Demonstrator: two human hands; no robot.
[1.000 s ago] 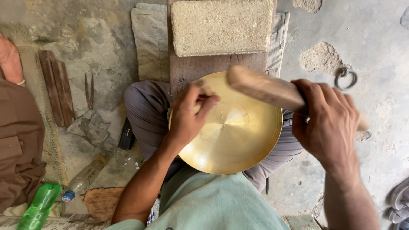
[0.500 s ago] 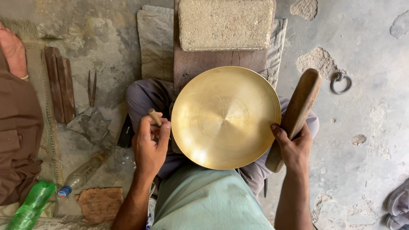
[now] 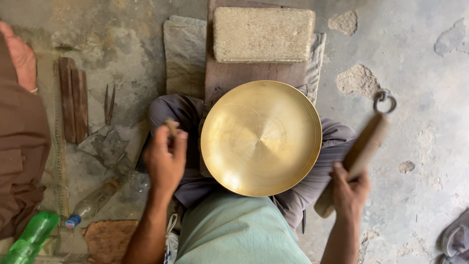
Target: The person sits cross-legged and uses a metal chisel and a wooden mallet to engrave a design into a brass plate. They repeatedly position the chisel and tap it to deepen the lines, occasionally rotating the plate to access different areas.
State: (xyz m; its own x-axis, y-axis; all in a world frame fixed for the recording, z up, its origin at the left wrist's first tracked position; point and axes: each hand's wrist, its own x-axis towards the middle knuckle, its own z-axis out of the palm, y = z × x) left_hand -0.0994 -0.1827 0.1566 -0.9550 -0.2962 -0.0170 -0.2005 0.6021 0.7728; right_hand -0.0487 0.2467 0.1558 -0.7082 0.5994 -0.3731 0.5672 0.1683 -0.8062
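Note:
A round brass dish [image 3: 261, 138] rests in my lap, on my legs, with its hollow side up. My left hand [image 3: 165, 159] hovers just left of the dish, closed around a small stick-like tool [image 3: 171, 126] whose tip pokes above my fingers. My right hand [image 3: 349, 190] is to the right of the dish and grips the lower end of a thick wooden mallet [image 3: 364, 149], which points up and away towards the floor. Neither hand touches the dish.
A rough stone block [image 3: 263, 34] lies on a wooden plank [image 3: 234, 76] over grey cloth beyond the dish. Wooden sticks [image 3: 73, 100], a metal ring [image 3: 384, 101] and plastic bottles [image 3: 93, 200] lie on the concrete floor. Another person sits at the left edge [image 3: 22, 127].
My left hand came off the dish and drew back to the left with the small tool. My right hand swung the mallet from over the dish down to the right side.

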